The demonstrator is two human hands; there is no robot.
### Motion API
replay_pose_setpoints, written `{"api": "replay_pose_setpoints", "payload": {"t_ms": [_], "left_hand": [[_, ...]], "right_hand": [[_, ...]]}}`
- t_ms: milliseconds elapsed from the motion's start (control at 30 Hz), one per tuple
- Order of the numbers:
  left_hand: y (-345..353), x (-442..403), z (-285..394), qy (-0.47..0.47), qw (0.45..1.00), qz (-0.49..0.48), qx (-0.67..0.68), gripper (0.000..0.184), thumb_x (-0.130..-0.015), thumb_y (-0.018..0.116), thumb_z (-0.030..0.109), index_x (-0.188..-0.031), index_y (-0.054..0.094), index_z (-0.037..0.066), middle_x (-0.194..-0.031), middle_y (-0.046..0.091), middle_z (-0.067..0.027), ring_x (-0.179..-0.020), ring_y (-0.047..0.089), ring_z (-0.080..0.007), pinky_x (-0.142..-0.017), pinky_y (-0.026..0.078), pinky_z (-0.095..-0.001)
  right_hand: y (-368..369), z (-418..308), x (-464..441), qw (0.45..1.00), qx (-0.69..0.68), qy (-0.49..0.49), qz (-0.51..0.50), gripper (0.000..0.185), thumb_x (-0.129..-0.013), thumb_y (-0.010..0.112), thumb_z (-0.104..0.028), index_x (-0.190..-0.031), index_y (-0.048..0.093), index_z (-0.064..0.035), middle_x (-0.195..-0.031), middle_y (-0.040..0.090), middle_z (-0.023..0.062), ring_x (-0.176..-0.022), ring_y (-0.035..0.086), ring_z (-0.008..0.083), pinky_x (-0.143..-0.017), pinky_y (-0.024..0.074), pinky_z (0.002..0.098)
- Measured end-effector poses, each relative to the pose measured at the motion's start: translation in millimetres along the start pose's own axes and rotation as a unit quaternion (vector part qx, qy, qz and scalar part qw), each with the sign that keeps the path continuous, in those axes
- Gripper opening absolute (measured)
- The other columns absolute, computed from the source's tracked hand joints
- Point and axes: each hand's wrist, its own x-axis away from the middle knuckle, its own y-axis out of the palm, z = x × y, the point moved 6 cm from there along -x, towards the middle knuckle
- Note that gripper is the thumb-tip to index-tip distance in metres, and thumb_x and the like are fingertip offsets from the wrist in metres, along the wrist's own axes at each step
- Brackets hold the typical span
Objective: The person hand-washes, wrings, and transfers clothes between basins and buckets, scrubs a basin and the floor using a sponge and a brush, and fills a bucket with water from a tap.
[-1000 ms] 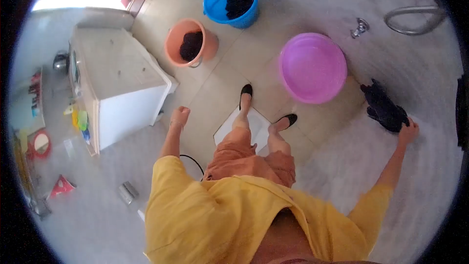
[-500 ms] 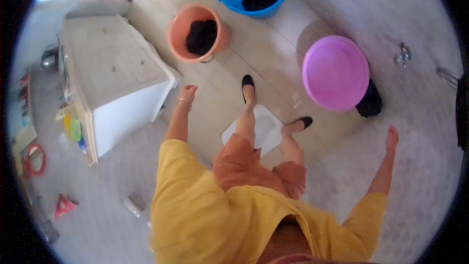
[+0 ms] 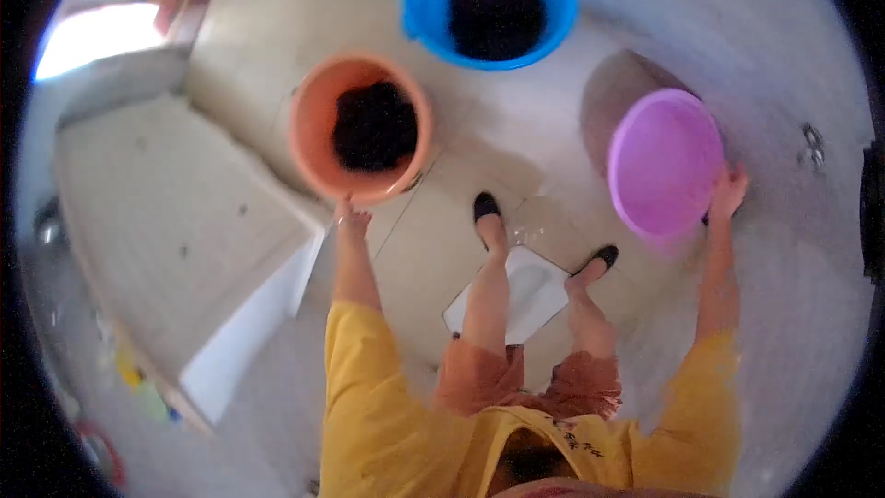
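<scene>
My right hand (image 3: 728, 192) is at the right rim of a pink basin (image 3: 666, 164), its fingers closed on the edge. The basin stands tilted beside the wall, with nothing seen inside. My left hand (image 3: 352, 218) is just below an orange bucket (image 3: 310, 143), partly spread, and holds nothing. A dark wet-looking mass (image 3: 375, 126) lies in that bucket. Behind it stands a blue bucket (image 3: 558, 9) with another dark mass (image 3: 498, 17) in it. Only a bit of something dark shows behind the basin near my right hand.
A white cabinet (image 3: 175, 231) stands at the left. Between my feet a white floor fixture (image 3: 525, 290) is set in the tiles. A metal tap (image 3: 812, 148) is on the right wall. A bright opening (image 3: 97, 37) shows at the upper left.
My right hand let go of the dark cloth by the wall and took hold of the basin's rim. The basin has tilted. My left hand now reaches close to the orange bucket.
</scene>
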Motion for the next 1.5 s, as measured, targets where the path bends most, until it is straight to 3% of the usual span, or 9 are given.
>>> {"api": "replay_pose_setpoints", "payload": {"t_ms": [67,133,367,567,867,1033,1300,1400,1500], "left_hand": [[15.0,-53.6,-15.6,-0.066,0.975,-0.207,0.051,0.054,-0.068,0.059,0.039,-0.105,0.042,0.004,-0.101,0.05,-0.0121,-0.085,0.05,-0.0242,-0.068,0.041,-0.0357],[23.8,-54.8,-22.5,-0.038,0.979,-0.169,0.111,0.047,-0.071,0.052,0.042,-0.09,0.047,0.0,-0.076,0.053,-0.011,-0.062,0.05,-0.0221,-0.052,0.043,-0.0313],[50.5,-22.9,-29.7,0.076,0.966,-0.137,0.208,0.02,-0.072,0.052,0.023,-0.076,0.05,0.004,-0.066,0.052,-0.0062,-0.056,0.052,-0.0195,-0.048,0.045,-0.0268],[42.2,20.5,4.9,0.102,0.964,-0.133,0.208,0.018,-0.07,0.047,0.021,-0.064,0.044,0.005,-0.057,0.045,-0.0051,-0.045,0.043,-0.0178,-0.042,0.04,-0.0266],[5.4,72.1,-59.7,0.099,0.984,-0.134,0.068,0.016,-0.062,0.047,0.011,-0.077,0.048,0.008,-0.066,0.048,-0.0046,-0.057,0.048,-0.019,-0.056,0.045,-0.0309],[14.1,163.4,-89.9,0.153,0.957,-0.245,0.035,0.053,-0.067,0.045,0.01,-0.118,0.034,0.002,-0.11,0.046,-0.0137,-0.1,0.045,-0.03,-0.085,0.038,-0.0403],[-1.0,213.1,-117.7,0.25,0.951,-0.181,-0.008,0.04,-0.066,0.044,0.0,-0.106,0.045,-0.003,-0.098,0.051,-0.012,-0.088,0.051,-0.0258,-0.077,0.043,-0.0356],[11.9,246.1,-117.3,0.282,0.931,-0.233,-0.018,0.036,-0.064,0.047,-0.001,-0.1,0.048,-0.003,-0.092,0.052,-0.0092,-0.081,0.053,-0.0216,-0.072,0.044,-0.0316],[12.7,280.0,-113.3,0.291,0.926,-0.212,-0.115,0.03,-0.064,0.047,-0.001,-0.094,0.05,-0.002,-0.079,0.051,-0.0043,-0.067,0.05,-0.0143,-0.061,0.043,-0.0254]], "right_hand": [[-57.3,102.8,-104.3,0.975,0.166,-0.075,0.129,0.039,-0.072,0.06,-0.022,-0.097,0.047,0.0047,-0.069,0.052,0.0061,-0.061,0.049,0.0158,-0.057,0.0421,0.0303],[-117.8,137.0,-159.3,0.948,0.104,-0.163,0.253,0.038,-0.072,0.061,-0.024,-0.094,0.047,0.0038,-0.062,0.051,0.0029,-0.053,0.047,0.0159,-0.05,0.0403,0.0307],[-146.0,22.7,-196.0,0.997,-0.078,-0.018,0.01,0.075,-0.075,0.057,-0.036,-0.127,0.018,0.0002,-0.126,0.028,0.0141,-0.111,0.034,0.0184,-0.089,0.0299,0.0324],[-134.2,27.5,-223.6,0.988,0.102,-0.09,-0.076,0.064,-0.078,0.053,-0.038,-0.126,0.028,-0.0038,-0.124,0.035,0.0106,-0.111,0.036,0.0191,-0.088,0.0325,0.0321],[-124.3,16.1,-226.4,0.942,0.002,-0.222,-0.252,0.048,-0.079,0.05,-0.012,-0.124,0.034,-0.0097,-0.113,0.046,0.0067,-0.098,0.046,0.0153,-0.084,0.0362,0.026],[-126.3,-37.2,-210.6,0.879,0.2,-0.323,-0.287,0.05,-0.076,0.05,-0.003,-0.122,0.038,-0.0196,-0.111,0.049,0.0092,-0.096,0.051,0.0189,-0.082,0.0396,0.0295],[-124.4,-43.8,-219.7,0.804,0.252,-0.468,-0.267,0.056,-0.07,0.054,0.0,-0.119,0.04,-0.0207,-0.107,0.051,0.0128,-0.095,0.05,0.0278,-0.08,0.0404,0.0357],[-130.6,-75.3,-189.5,0.82,0.246,-0.436,-0.277,0.033,-0.065,0.055,-0.004,-0.097,0.052,-0.0039,-0.085,0.056,0.0162,-0.075,0.055,0.0303,-0.067,0.0439,0.0334],[-130.4,-80.0,-153.7,0.78,0.307,-0.535,-0.105,0.041,-0.067,0.053,-0.003,-0.107,0.047,-0.005,-0.097,0.052,0.019,-0.086,0.053,0.0318,-0.075,0.0426,0.0363]]}}
